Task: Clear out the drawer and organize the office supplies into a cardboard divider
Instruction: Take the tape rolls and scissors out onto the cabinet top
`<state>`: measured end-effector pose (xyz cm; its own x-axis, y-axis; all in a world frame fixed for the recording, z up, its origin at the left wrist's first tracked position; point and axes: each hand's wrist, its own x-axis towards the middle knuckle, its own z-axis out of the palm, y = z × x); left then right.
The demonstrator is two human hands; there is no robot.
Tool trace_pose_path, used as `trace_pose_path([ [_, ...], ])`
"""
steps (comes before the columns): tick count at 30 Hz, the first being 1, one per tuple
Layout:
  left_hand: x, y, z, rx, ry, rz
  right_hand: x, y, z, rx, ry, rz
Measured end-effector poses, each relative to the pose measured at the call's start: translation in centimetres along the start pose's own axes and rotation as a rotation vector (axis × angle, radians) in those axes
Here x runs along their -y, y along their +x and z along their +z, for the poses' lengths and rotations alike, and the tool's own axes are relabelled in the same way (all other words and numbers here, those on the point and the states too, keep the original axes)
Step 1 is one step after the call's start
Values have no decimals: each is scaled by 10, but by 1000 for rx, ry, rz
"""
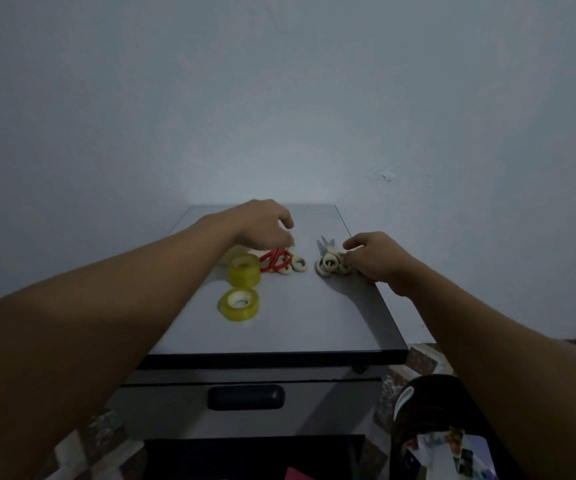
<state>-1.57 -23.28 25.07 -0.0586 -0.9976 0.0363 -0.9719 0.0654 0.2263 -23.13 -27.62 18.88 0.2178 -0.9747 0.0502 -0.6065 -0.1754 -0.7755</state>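
On the worktop (297,317), toward its far edge, the left hand (262,223) curls over red scissors (274,260); whether it grips them cannot be told. At the right edge, the right hand (376,254) pinches cream scissors (329,265). Two tape rolls (244,270) lie nearer the left edge.

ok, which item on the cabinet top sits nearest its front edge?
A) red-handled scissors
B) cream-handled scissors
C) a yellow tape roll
C: one yellow tape roll lies flat by itself on the cabinet top, closer to the front edge than the red-handled scissors and the cream-handled scissors further back.
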Motion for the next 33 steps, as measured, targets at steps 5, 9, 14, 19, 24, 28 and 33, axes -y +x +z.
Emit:
trace_pose_path([
  [5,6,-35,-9,-68,-109,-4,2,-15,-4,-1,-40,-50],
  [9,10,-77,-11,-139,-198,8,8,-43,-12,-39,-77,-116],
  [14,16,-137,-3,-224,-327,13,19,-90,-13,-79,-10,-191],
  [19,17,-196,19,-288,-445,2,21,-144,3,-126,64,-240],
  [24,25,-241,65,-254,-543,-55,5,-189,38,-64,115,-238],
  [28,32,-264,111,-171,-600,-111,-18,-213,75,16,147,-203],
  [33,45,-281,169,-50,-646,-202,-54,-238,117,138,145,-129],
])
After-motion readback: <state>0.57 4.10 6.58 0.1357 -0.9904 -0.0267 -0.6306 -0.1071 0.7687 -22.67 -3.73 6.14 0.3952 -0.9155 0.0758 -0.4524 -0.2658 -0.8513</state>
